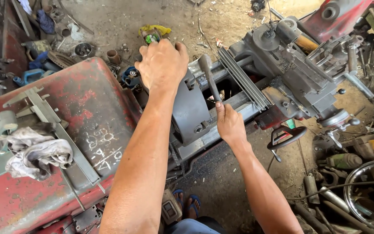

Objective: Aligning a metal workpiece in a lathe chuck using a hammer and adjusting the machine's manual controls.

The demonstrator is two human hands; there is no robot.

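the left hand (162, 65) lies palm-down over the lathe's grey chuck housing (190, 110), fingers curled over its far edge (apparently steadying it), while the right hand (229, 123) is wrapped tight around the chuck key handle (208, 76), which stands upright above the bed for leverage.

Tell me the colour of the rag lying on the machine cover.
The rag is dirty grey-white, on the worn red cover; the head view shows it.

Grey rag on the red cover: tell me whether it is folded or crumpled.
Crumpled. The grey rag lies bunched in loose, uneven wrinkles on the red cover, beside a large metal caliper; neither hand touches it.
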